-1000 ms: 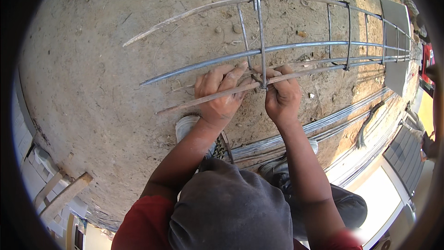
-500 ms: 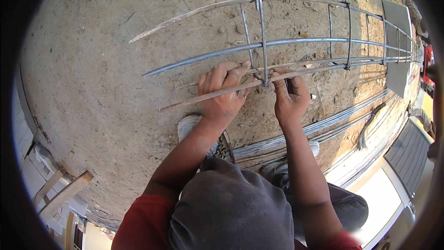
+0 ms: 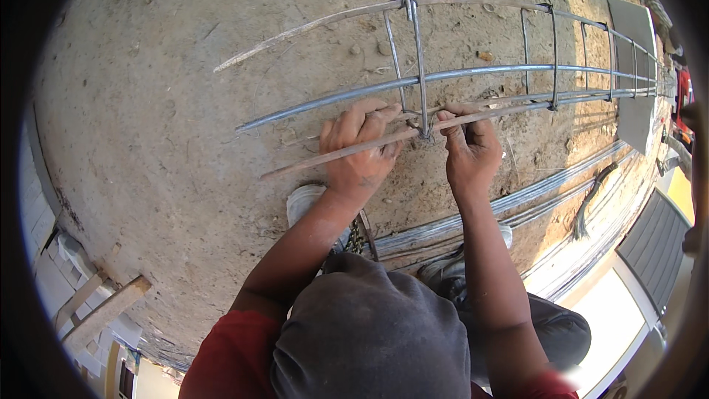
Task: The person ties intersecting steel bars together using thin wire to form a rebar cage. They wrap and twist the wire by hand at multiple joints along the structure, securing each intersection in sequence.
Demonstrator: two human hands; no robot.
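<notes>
The left hand (image 3: 356,166) is passed beneath the near rod (image 3: 303,165), its fingers curled beside the lower corner of a square hoop (image 3: 419,52); what is gripped there cannot be told. The right hand (image 3: 473,157) is held just right of that corner, thumb and forefinger bent together at the rod, their grip unclear. Both forearms are angled forward. Since a second ago, the right hand has been drawn rightward from the corner. The steel cage (image 3: 487,69) is stretched away rightward over bare ground (image 3: 170,148).
</notes>
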